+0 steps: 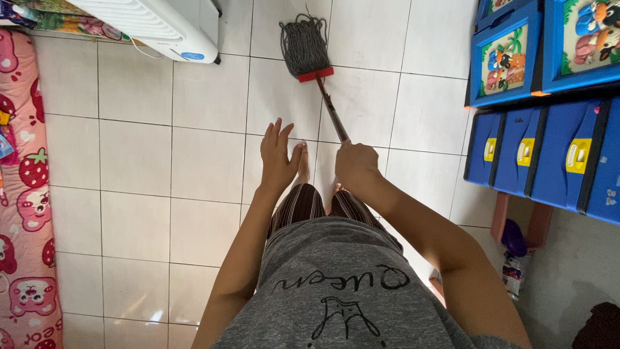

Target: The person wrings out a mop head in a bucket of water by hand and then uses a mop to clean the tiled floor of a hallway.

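I see my right hand (pixel 355 165) closed in a fist around the top of the mop handle (pixel 332 110), fingers wrapped tight on the dark stick. From that grip the handle slants away and a little to the left, down to the mop head (pixel 305 45), a bundle of grey strings held by a red clamp, lying on the white tiled floor (pixel 142 161) well ahead of my fingers. My left hand (pixel 278 155) holds nothing: it hangs open just beside the right, palm down, fingers straight and slightly spread, not touching the handle. Beneath both hands I see my bare feet and striped shorts.

Far to the left of my fingers runs a pink mat (pixel 26 194) printed with strawberries and bears. Ahead and to the left, beyond the open hand, stands a white appliance (pixel 155 22) with a slatted top. To the right of the gripping hand are blue plastic drawers (pixel 549 155) with yellow catches and cartoon picture panels, and below them a small bottle (pixel 515 271) on the floor.
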